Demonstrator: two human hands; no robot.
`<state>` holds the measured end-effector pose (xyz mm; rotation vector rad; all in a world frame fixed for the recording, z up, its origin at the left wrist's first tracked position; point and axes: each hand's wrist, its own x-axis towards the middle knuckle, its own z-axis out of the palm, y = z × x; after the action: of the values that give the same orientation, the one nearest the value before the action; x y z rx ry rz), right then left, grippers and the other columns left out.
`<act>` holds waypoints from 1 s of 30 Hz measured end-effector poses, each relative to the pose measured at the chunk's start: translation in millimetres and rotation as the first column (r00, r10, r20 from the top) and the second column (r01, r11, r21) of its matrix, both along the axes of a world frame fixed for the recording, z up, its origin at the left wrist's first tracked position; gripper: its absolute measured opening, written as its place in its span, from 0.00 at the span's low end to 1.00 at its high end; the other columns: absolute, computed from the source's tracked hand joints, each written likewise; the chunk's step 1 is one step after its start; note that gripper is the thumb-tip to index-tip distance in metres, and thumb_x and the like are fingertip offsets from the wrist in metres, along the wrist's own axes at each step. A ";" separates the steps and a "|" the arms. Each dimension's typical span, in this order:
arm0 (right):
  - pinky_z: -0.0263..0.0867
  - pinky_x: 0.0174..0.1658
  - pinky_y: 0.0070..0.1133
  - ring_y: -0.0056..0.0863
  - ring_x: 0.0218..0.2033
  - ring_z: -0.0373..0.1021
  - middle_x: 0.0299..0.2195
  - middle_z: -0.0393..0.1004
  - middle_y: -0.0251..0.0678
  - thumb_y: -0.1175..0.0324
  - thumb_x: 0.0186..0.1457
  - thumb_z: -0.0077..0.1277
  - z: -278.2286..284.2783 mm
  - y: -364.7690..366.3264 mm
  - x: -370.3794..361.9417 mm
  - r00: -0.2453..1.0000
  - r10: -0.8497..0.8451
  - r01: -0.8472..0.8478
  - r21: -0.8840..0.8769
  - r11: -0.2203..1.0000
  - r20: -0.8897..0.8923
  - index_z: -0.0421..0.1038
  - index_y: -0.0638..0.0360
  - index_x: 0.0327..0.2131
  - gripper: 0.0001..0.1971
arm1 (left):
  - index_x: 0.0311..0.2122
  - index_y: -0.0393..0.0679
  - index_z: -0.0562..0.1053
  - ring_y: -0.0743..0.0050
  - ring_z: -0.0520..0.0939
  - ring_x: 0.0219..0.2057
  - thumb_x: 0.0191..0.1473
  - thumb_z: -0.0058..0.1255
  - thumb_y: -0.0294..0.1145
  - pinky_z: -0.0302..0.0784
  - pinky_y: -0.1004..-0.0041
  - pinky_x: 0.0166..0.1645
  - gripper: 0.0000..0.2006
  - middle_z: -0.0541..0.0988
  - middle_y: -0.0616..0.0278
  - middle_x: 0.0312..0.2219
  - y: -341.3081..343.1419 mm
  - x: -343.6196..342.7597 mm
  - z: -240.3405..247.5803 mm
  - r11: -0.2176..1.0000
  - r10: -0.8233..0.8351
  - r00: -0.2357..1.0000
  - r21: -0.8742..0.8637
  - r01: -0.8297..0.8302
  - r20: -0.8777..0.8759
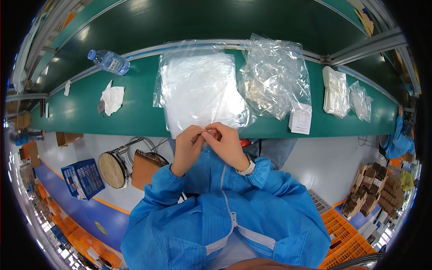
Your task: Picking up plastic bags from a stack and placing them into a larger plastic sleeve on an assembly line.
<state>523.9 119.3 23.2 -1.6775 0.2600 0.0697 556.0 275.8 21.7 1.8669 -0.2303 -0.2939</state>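
Note:
A pile of clear plastic bags (198, 85) lies flat on the green table in front of me, its near edge running up to my fingers. My left hand (188, 146) is closed in a pinch at that edge, and my right hand (227, 146), with a watch on the wrist, pinches right beside it. Their fingertips meet over the film of a bag; the exact grip is partly hidden by the fingers. Right of the pile sits a crumpled heap of clear bags (275, 76), and a small white box (300, 119) rests at its near corner.
A water bottle (109, 62) lies at the back left, near a crumpled white tissue (112, 97). Folded bags (335, 92) lie at the right. Below the table's left side are a round stool (112, 170) and a blue crate (83, 178). Another person's blue sleeve (399, 139) shows far right.

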 end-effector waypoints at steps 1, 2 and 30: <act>0.63 0.27 0.16 0.14 0.23 0.68 0.24 0.76 0.32 0.69 0.56 0.64 -1.2 0.1 1.4 1.000 -0.001 0.002 -0.036 0.999 0.016 0.78 0.66 0.39 0.11 | 0.35 0.32 0.77 0.76 0.82 0.31 0.54 0.58 0.15 0.80 0.78 0.37 0.04 0.82 0.58 0.33 2.4 0.6 -2.1 1.000 -0.005 1.000 -0.002 0.005 -0.028; 0.62 0.27 0.17 0.15 0.23 0.67 0.24 0.75 0.33 0.70 0.56 0.63 -2.5 0.5 2.6 0.999 -0.001 0.004 -0.072 0.997 0.033 0.78 0.65 0.38 0.10 | 0.36 0.33 0.78 0.77 0.82 0.31 0.54 0.59 0.15 0.80 0.78 0.38 0.04 0.82 0.59 0.32 4.2 1.1 -4.2 1.000 -0.009 0.998 -0.004 0.009 -0.056; 0.64 0.27 0.30 0.36 0.22 0.71 0.26 0.75 0.42 0.73 0.61 0.53 27.7 -23.6 -36.9 0.995 0.088 -0.056 -0.464 0.884 0.046 0.73 0.65 0.32 0.05 | 0.39 0.35 0.76 0.77 0.77 0.25 0.56 0.59 0.18 0.73 0.77 0.33 0.05 0.78 0.61 0.26 -12.7 6.2 24.0 0.939 0.326 0.886 -0.006 -0.344 0.331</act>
<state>486.9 95.8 50.9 -2.1636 0.1711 0.0069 562.2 263.1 45.7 1.9627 -0.1200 0.2552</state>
